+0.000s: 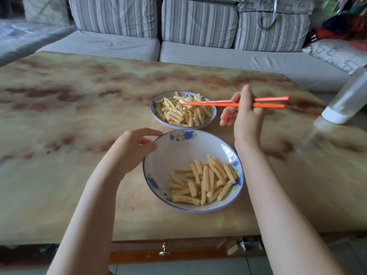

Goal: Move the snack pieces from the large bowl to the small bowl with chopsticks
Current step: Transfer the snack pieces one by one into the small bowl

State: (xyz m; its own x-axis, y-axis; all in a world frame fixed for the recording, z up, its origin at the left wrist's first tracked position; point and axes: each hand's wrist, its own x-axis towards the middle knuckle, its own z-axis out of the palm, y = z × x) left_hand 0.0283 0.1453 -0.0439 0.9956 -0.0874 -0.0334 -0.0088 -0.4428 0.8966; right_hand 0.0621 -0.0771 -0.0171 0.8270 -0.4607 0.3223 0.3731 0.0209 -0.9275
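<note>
Pinches the rim of the large white blue-flowered bowl, near the marbled table's near edge, with the left hand to steady it. Clamps orange plastic chopsticks in the right hand, tips together (and empty) over the small white bowl, with pale crinkle-cut snack sticks in both.

Marbled worktop w/ two blue-flowered bowls, nearly touching. Large bowl is nearer the person; its snack pieces are heaped on the R side, the L half bare. Small bowl sits just behind, piled w/ the same crinkle-cut sticks.

L grip holds the large bowl's L rim, index tip & thumb on the edge, other fingers curled. R grip, raised to the R of the small bowl, holds orange chopsticks approx. level; tips close together over the small bowl's pile, contact w/ a piece can't be told.

Blurred white-capped bottle at far R. Striped sofa behind.
</note>
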